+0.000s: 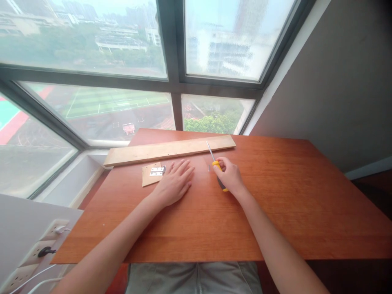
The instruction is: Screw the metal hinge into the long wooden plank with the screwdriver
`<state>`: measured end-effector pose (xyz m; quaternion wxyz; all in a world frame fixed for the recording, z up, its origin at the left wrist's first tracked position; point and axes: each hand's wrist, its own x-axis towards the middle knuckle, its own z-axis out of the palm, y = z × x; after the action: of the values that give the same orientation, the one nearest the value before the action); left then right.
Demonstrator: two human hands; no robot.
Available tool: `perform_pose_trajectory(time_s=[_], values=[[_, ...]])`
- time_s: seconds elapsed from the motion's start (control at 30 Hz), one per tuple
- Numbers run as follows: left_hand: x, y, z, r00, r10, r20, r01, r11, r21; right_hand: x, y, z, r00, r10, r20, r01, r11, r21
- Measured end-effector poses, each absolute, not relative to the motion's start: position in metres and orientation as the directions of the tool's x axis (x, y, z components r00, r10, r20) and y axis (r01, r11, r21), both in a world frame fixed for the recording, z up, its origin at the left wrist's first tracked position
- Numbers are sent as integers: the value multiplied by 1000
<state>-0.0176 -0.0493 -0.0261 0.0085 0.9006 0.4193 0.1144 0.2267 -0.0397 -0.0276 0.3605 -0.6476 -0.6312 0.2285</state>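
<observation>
My right hand (pixel 229 174) is closed around the yellow and black handle of a screwdriver (pixel 217 164), whose metal shaft points up and away, its tip over the long board. Beside the screwdriver, a small screw (pixel 208 167) lies on the table. Palm down, my left hand (pixel 175 181) rests with fingers stretched out on the tabletop. Just left of its fingers is a metal hinge (pixel 157 171) on a small piece of thin wood (pixel 147 179). Small metal pieces (pixel 164 168) at the hinge's right end are partly covered by my hand.
A long pale wooden board (pixel 171 150) lies along the far side of the reddish-brown table (pixel 284 196), overhanging its left edge. Windows (pixel 122 102) rise behind the table. Wall sockets (pixel 39 253) with plugs and white cables are at the lower left.
</observation>
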Motion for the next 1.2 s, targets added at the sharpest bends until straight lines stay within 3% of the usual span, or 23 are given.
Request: perform_pose_trajectory(time_s=[0.2,0.33,0.7,1.2], values=[[64,-38,-35,728,661,184,644,-751,150,257,-53,-34,196,970,145,628,-11,-778],[83,-35,-41,724,670,163,652,-742,154,268,-62,-39,214,970,118,621,-42,-782],[-5,-41,-36,523,837,159,842,-537,56,239,-57,-36,94,987,131,601,49,-798],[-29,-31,-36,469,861,196,863,-494,106,190,-40,-27,-56,998,24,702,57,-710]])
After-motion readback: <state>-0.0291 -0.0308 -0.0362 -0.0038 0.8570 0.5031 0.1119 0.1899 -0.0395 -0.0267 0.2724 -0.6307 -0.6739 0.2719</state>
